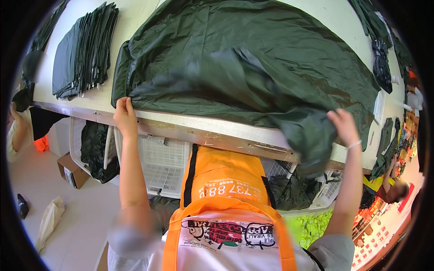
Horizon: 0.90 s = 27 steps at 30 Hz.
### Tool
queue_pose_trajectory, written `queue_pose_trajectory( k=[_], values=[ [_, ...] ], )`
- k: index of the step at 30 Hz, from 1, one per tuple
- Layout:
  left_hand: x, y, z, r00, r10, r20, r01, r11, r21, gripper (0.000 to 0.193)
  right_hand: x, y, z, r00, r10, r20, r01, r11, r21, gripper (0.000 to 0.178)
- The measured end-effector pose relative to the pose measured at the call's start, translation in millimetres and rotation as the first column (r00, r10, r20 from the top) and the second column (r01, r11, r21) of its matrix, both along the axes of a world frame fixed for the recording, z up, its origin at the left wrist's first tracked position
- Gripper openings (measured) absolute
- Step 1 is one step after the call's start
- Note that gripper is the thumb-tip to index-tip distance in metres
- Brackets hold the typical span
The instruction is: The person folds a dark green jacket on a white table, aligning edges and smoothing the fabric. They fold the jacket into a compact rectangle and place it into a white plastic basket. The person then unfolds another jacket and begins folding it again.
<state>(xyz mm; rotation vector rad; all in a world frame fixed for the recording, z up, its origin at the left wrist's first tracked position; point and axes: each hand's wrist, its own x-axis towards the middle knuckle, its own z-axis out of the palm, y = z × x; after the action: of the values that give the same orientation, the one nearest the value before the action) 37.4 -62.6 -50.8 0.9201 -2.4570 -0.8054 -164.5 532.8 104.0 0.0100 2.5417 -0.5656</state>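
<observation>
A large dark green sheet of thin, shiny fabric (pixel 289 49) is spread over the table, wrinkled, with part of it lifted and blurred by motion. At its near left corner my left hand (pixel 124 110) pinches the fabric edge between thumb and fingers, right at the table's front edge. My right hand (pixel 344 126) grips the same fabric farther right, and a loose fold hangs from there over the table edge. What kind of article the fabric belongs to cannot be made out.
A stack of folded dark green pieces (pixel 83 49) lies at the table's left. Below the metal-edged table (pixel 203 133) stand white plastic baskets (pixel 158 162), some with dark fabric. A cardboard box (pixel 74 171) is on the floor at left. Other people are at both sides.
</observation>
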Motion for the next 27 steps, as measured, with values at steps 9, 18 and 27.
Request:
queue_pose_trajectory(
  k=[9, 18, 27],
  values=[
    [-68.5, 89.5, 96.9, 0.86, -0.501, 0.1, 0.503, 0.797, -0.334, 0.044, -20.2, 53.7, -66.0, 0.667, 0.148, -0.73, 0.059, 0.967, 0.249, 0.046],
    [-164.4, 229.3, 18.9, 0.528, -0.694, 0.49, 0.849, 0.447, -0.283, 0.063, 2.5, 123.2, -83.4, 0.806, -0.367, -0.464, 0.398, 0.917, -0.033, 0.059],
    [-162.0, 206.3, 60.5, 0.656, -0.564, 0.502, 0.754, 0.515, -0.408, 0.066, -26.7, 97.2, -53.6, 0.603, 0.352, -0.716, -0.373, 0.918, 0.137, 0.038]
  ],
)
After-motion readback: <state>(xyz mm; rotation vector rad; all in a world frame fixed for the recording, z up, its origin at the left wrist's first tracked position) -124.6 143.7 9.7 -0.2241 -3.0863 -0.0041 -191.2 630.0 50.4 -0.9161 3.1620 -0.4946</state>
